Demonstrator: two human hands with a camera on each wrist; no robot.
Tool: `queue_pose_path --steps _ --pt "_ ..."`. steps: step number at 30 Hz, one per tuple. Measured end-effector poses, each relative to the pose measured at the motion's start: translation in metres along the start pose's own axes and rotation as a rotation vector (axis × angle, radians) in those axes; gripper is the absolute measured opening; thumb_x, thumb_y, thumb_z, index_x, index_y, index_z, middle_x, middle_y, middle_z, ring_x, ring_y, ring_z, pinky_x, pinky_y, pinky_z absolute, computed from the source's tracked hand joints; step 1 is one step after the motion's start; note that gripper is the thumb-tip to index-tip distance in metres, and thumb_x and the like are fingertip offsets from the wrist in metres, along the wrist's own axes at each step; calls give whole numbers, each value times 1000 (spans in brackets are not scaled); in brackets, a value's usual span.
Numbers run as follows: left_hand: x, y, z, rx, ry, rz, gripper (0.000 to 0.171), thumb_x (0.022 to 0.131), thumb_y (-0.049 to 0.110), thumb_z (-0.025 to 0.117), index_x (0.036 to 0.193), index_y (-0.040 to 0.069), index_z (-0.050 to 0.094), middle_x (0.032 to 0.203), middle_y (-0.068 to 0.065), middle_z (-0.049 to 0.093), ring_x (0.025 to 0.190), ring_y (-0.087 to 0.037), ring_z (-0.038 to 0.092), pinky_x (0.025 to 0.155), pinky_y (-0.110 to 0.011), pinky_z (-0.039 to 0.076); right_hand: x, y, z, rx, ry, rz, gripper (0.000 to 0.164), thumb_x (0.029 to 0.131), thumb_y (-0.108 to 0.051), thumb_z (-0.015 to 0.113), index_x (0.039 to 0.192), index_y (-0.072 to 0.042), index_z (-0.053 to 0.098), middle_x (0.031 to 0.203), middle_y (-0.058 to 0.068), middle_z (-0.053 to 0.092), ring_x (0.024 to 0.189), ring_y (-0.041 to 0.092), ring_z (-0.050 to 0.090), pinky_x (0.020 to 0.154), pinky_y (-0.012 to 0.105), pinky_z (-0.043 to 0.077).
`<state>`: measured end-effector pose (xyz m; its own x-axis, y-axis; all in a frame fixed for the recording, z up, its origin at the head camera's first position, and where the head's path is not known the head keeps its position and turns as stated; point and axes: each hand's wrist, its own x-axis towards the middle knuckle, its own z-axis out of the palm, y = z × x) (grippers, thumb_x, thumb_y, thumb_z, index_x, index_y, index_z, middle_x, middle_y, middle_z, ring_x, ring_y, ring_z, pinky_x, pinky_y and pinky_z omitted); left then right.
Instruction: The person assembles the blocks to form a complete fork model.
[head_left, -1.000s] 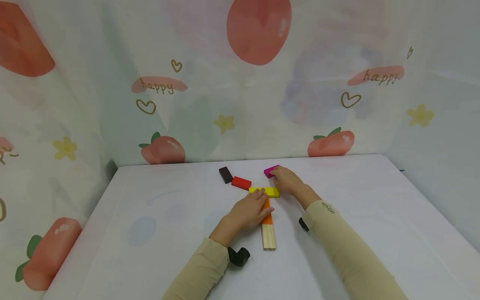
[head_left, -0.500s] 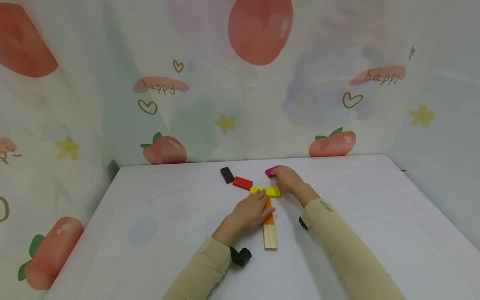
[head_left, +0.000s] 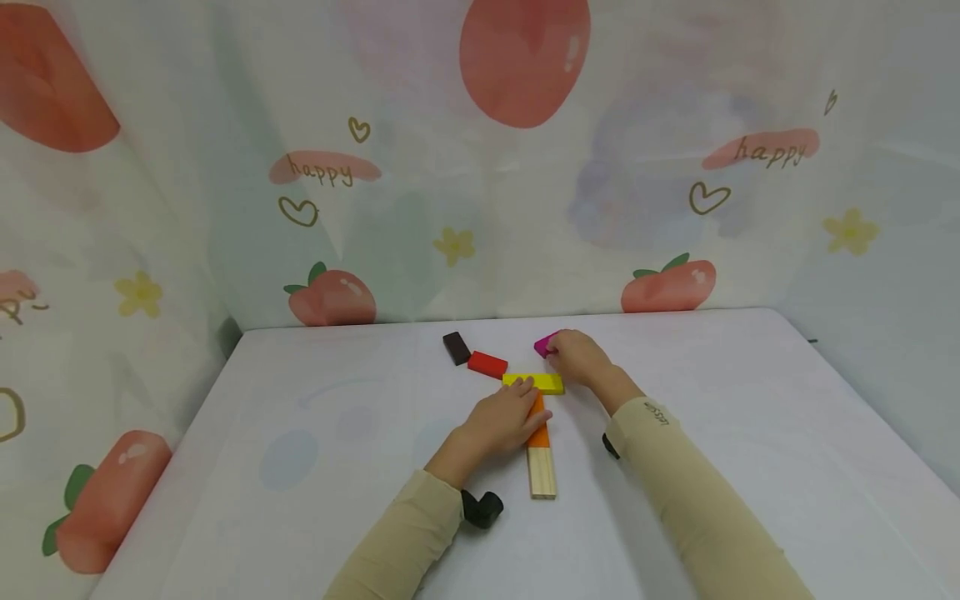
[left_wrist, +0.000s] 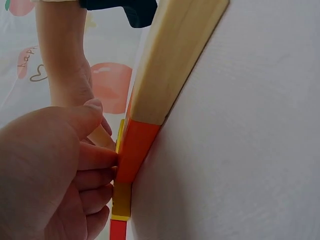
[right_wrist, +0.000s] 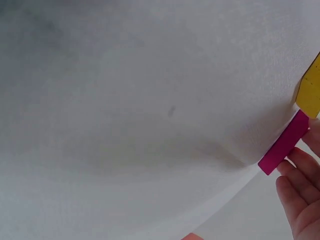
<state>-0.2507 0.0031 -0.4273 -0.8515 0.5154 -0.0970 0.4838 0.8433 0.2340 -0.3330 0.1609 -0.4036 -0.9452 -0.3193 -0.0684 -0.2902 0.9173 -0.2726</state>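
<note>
In the head view, my left hand (head_left: 504, 418) lies over a row of flat wooden blocks. Its fingertips rest on the yellow block (head_left: 551, 383), and its thumb reaches across the orange block (head_left: 538, 433). The left wrist view has those fingers lightly bent against the orange block (left_wrist: 139, 147). Below it, end to end, lies a plain wood block (head_left: 542, 475). My right hand (head_left: 581, 357) holds a magenta block (head_left: 543, 345) at its right end, beyond the yellow one. The right wrist view shows thumb and fingers along the magenta block (right_wrist: 284, 143), one end close to the yellow block (right_wrist: 310, 92).
A red block (head_left: 487, 364) slants off the yellow block's left end, and a dark brown block (head_left: 456, 348) lies farther left and back. All rest on a white-covered table (head_left: 337, 467). Behind stands a patterned cloth backdrop (head_left: 517, 275).
The hands and blocks keep nearly the same places; the whole view shifts slightly. My right fingers settle a little more around the magenta block's end.
</note>
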Motion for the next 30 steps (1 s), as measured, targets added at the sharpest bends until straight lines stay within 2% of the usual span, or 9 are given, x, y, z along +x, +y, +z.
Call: queue_pose_path --steps 4,14,18,30 --pt "1 -1 1 5 0 4 58 96 47 36 139 9 41 145 -5 34 134 -17 27 107 -32 23 1 2 0 24 12 2 25 86 -13 64 105 4 65 99 16 63 91 30 54 90 44 44" --pt "3 -2 3 6 -19 -7 58 96 46 38 141 10 37 147 -4 31 135 -17 24 108 -31 20 0 4 0 39 60 -19 19 85 -12 65 96 4 68 91 14 65 84 29 56 86 42 46" --pt "3 -2 3 4 -21 -7 58 96 46 38 141 9 37 147 -4 31 135 -17 24 108 -31 20 2 5 1 47 54 -6 18 85 -12 65 96 3 68 91 13 65 84 28 56 86 42 46" --pt "2 -1 2 -1 -19 -9 58 96 46 37 141 9 38 146 -4 31 134 -17 25 108 -31 21 2 7 2 19 47 -19 9 84 -9 67 80 -1 66 76 8 61 74 25 52 77 37 49"
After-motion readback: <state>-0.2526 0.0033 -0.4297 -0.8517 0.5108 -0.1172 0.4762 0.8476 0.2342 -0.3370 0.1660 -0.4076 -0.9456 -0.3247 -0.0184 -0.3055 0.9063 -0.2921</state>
